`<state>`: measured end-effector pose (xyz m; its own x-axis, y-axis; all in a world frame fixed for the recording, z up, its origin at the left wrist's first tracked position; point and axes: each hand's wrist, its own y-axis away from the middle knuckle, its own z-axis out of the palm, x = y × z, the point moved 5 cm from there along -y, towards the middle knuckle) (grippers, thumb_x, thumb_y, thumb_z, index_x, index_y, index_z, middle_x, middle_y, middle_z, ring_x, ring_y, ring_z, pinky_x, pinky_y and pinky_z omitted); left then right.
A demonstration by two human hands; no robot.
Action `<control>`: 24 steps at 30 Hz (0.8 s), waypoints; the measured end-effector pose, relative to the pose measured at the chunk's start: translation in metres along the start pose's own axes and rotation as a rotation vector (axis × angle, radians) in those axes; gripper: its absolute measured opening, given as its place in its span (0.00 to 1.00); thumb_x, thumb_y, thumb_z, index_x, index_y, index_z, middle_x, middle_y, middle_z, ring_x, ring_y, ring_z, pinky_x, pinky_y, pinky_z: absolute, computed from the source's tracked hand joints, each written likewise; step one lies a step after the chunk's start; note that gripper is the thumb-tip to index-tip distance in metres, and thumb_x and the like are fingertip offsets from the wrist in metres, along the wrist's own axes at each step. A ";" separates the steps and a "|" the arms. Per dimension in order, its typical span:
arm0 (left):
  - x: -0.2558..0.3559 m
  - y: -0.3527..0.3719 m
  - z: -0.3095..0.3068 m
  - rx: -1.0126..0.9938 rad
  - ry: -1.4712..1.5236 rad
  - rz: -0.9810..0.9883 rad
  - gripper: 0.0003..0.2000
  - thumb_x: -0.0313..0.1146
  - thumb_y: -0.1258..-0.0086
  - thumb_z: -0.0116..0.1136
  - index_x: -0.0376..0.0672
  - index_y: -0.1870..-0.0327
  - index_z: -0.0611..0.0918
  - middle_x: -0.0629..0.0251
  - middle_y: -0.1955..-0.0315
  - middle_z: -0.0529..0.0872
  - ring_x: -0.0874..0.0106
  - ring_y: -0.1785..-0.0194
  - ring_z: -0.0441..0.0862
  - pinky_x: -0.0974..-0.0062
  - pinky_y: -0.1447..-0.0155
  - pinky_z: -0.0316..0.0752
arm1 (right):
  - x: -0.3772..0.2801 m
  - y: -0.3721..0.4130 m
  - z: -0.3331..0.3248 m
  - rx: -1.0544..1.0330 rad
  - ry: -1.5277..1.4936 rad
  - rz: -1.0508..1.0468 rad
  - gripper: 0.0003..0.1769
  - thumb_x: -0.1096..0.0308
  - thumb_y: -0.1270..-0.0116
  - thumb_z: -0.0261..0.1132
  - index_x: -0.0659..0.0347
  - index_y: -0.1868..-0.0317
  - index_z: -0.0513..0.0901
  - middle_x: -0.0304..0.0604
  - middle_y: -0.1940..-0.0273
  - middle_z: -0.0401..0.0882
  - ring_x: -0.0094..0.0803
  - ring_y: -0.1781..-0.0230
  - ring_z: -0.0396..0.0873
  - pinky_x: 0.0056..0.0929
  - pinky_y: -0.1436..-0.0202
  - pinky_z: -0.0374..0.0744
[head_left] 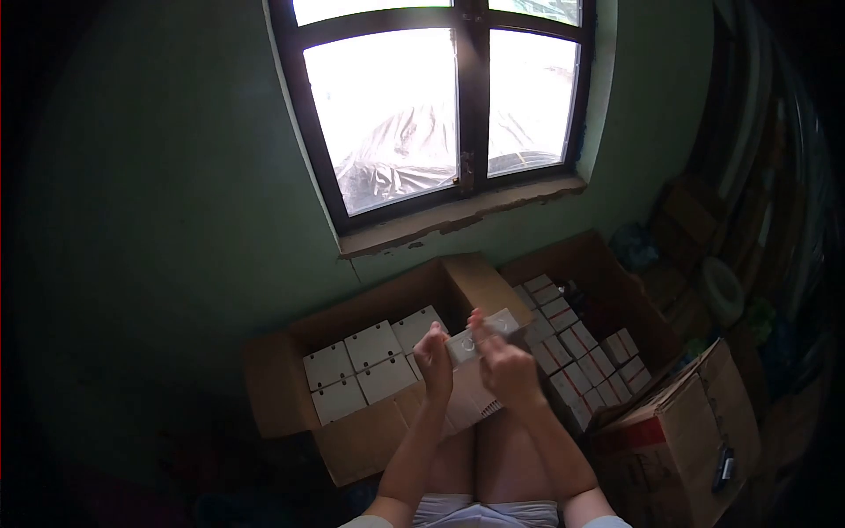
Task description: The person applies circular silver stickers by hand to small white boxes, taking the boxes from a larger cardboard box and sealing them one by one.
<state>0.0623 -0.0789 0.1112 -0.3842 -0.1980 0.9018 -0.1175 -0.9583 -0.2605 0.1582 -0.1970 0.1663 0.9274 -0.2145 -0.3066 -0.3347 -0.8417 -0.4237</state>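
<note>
Dim little room with a green wall (158, 220) and a dark-framed window (440, 106) blowing out all the light, so detail is pretty murky.

The left hand (433, 356) and the right hand (503, 365) are both up in front of the knees, closed around the same small white box (473, 345). The left has its fingers curled on the box's left end. The right grips the other end with a finger or two raised over the top edge. The box sits between the two hands, tilted a bit, above the lap. I can't make out any print on it beyond a faint mark.

Right under the hands there's a bigger white pack (471, 403) resting on the thighs. Just beyond that, on the floor, is an open carton (282, 387) with a layer of flat white boxes (361, 365) packed side by side. To the right of it a second carton (572, 260) is crammed with smaller boxes (576, 348) that have reddish markings. Nearer on the right stands a third cardboard box (695, 422), flaps up, with some dark object (723, 466) on its side.
</note>
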 end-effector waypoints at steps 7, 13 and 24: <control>0.008 -0.006 -0.015 -0.010 -0.033 -0.008 0.24 0.40 0.19 0.51 0.44 0.83 0.71 0.80 0.84 0.67 0.86 0.76 0.60 0.78 0.72 0.54 | -0.002 -0.006 -0.005 0.009 -0.069 -0.020 0.44 0.74 0.41 0.61 0.52 0.21 0.63 0.41 0.26 0.69 0.46 0.59 0.88 0.40 0.56 0.87; -0.009 -0.001 0.004 -0.045 0.052 -0.006 0.23 0.38 0.18 0.50 0.43 0.81 0.70 0.80 0.82 0.67 0.86 0.75 0.60 0.78 0.72 0.55 | -0.029 0.012 -0.009 -0.032 -0.090 -0.133 0.44 0.75 0.42 0.61 0.52 0.22 0.64 0.41 0.26 0.68 0.46 0.62 0.88 0.39 0.57 0.87; -0.006 0.003 0.009 -0.025 0.033 0.028 0.24 0.39 0.19 0.49 0.43 0.82 0.71 0.78 0.83 0.69 0.85 0.76 0.61 0.78 0.72 0.56 | -0.011 0.020 -0.009 0.107 -0.139 -0.181 0.43 0.75 0.43 0.60 0.52 0.23 0.67 0.43 0.29 0.73 0.44 0.61 0.89 0.38 0.60 0.87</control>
<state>0.0724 -0.0824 0.1077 -0.4177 -0.2173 0.8822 -0.1291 -0.9469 -0.2944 0.1425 -0.2155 0.1691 0.9445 0.0119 -0.3284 -0.1875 -0.8012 -0.5683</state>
